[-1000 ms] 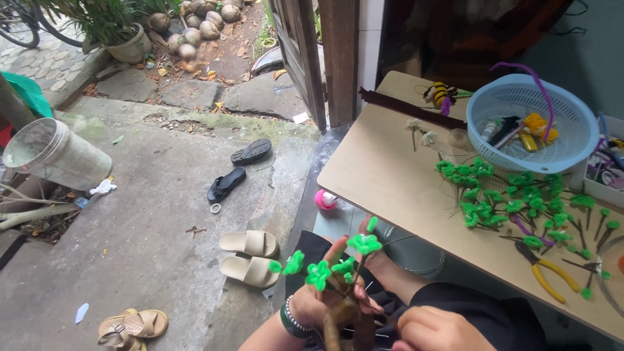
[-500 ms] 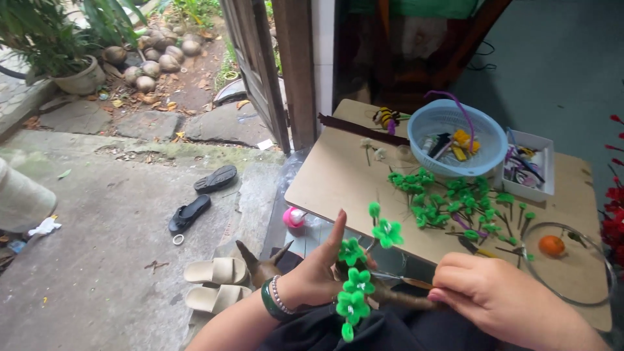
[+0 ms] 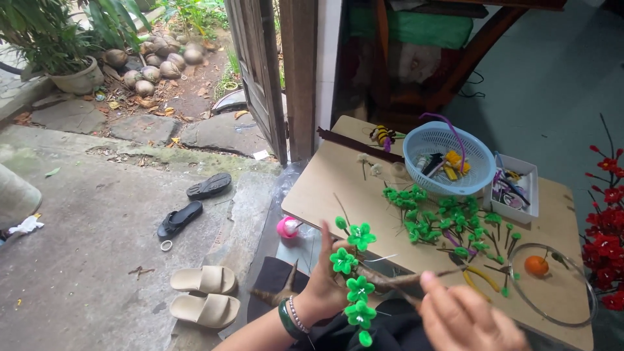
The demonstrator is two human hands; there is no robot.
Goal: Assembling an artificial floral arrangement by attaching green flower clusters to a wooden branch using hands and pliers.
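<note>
My left hand (image 3: 323, 281), with a green bangle and a bead bracelet at the wrist, grips a brown twig branch (image 3: 390, 279) that carries several green pipe-cleaner flowers (image 3: 354, 270); one finger points up. My right hand (image 3: 465, 315) is at the bottom edge and pinches the thin end of the same branch. A pile of loose green flowers on stems (image 3: 448, 221) lies on the low cardboard-coloured table (image 3: 325, 188) just beyond my hands.
On the table: a blue mesh basket (image 3: 448, 159) with craft bits, a white tray (image 3: 515, 188), yellow pliers (image 3: 478, 276), a wire ring (image 3: 552, 283) around an orange ball (image 3: 536, 265). Red flowers (image 3: 608, 240) stand right. Sandals (image 3: 205, 292) lie left on concrete.
The view has swung right and closer to the table. My hands have brought the branch up level, and my right hand has slid out along it to its thin end.
</note>
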